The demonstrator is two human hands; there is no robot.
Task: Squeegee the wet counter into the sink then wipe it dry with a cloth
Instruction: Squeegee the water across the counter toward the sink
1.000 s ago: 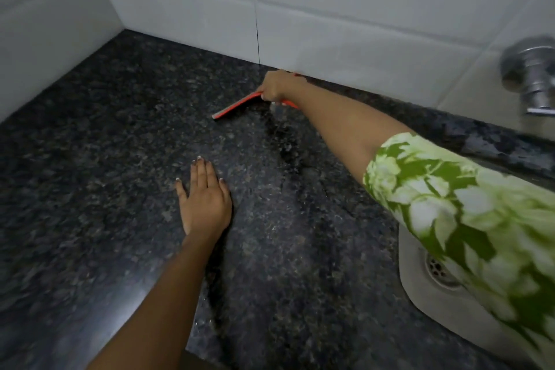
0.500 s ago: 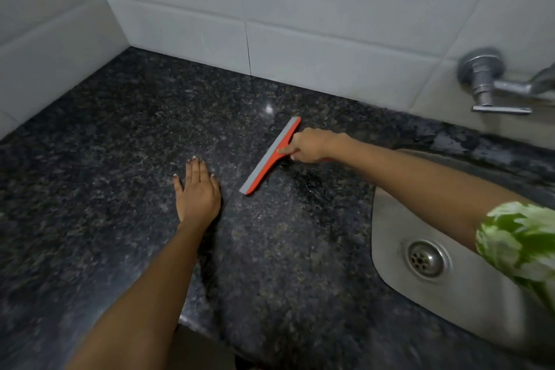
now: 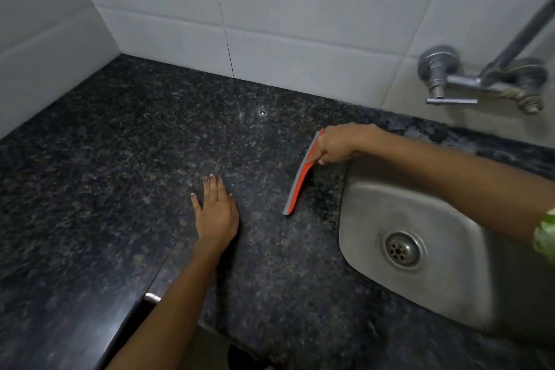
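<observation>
An orange squeegee [image 3: 298, 180] with a grey rubber blade rests edge-down on the dark speckled granite counter [image 3: 126, 159], just left of the steel sink [image 3: 444, 288]. My right hand [image 3: 338, 144] grips its handle at the far end, with the arm reaching across the sink's back corner. My left hand [image 3: 216, 213] lies flat on the counter with fingers spread, a short way left of the blade. No cloth is in view.
White tiled walls [image 3: 300, 27] close the counter at the back and the left. A metal tap [image 3: 468, 81] juts from the wall above the sink. The sink's drain [image 3: 402, 249] sits in its basin. The counter's front edge runs at the lower left.
My right hand has dragged the squeegee from the back wall rightward to the sink's left rim. My left hand has stayed flat on the counter.
</observation>
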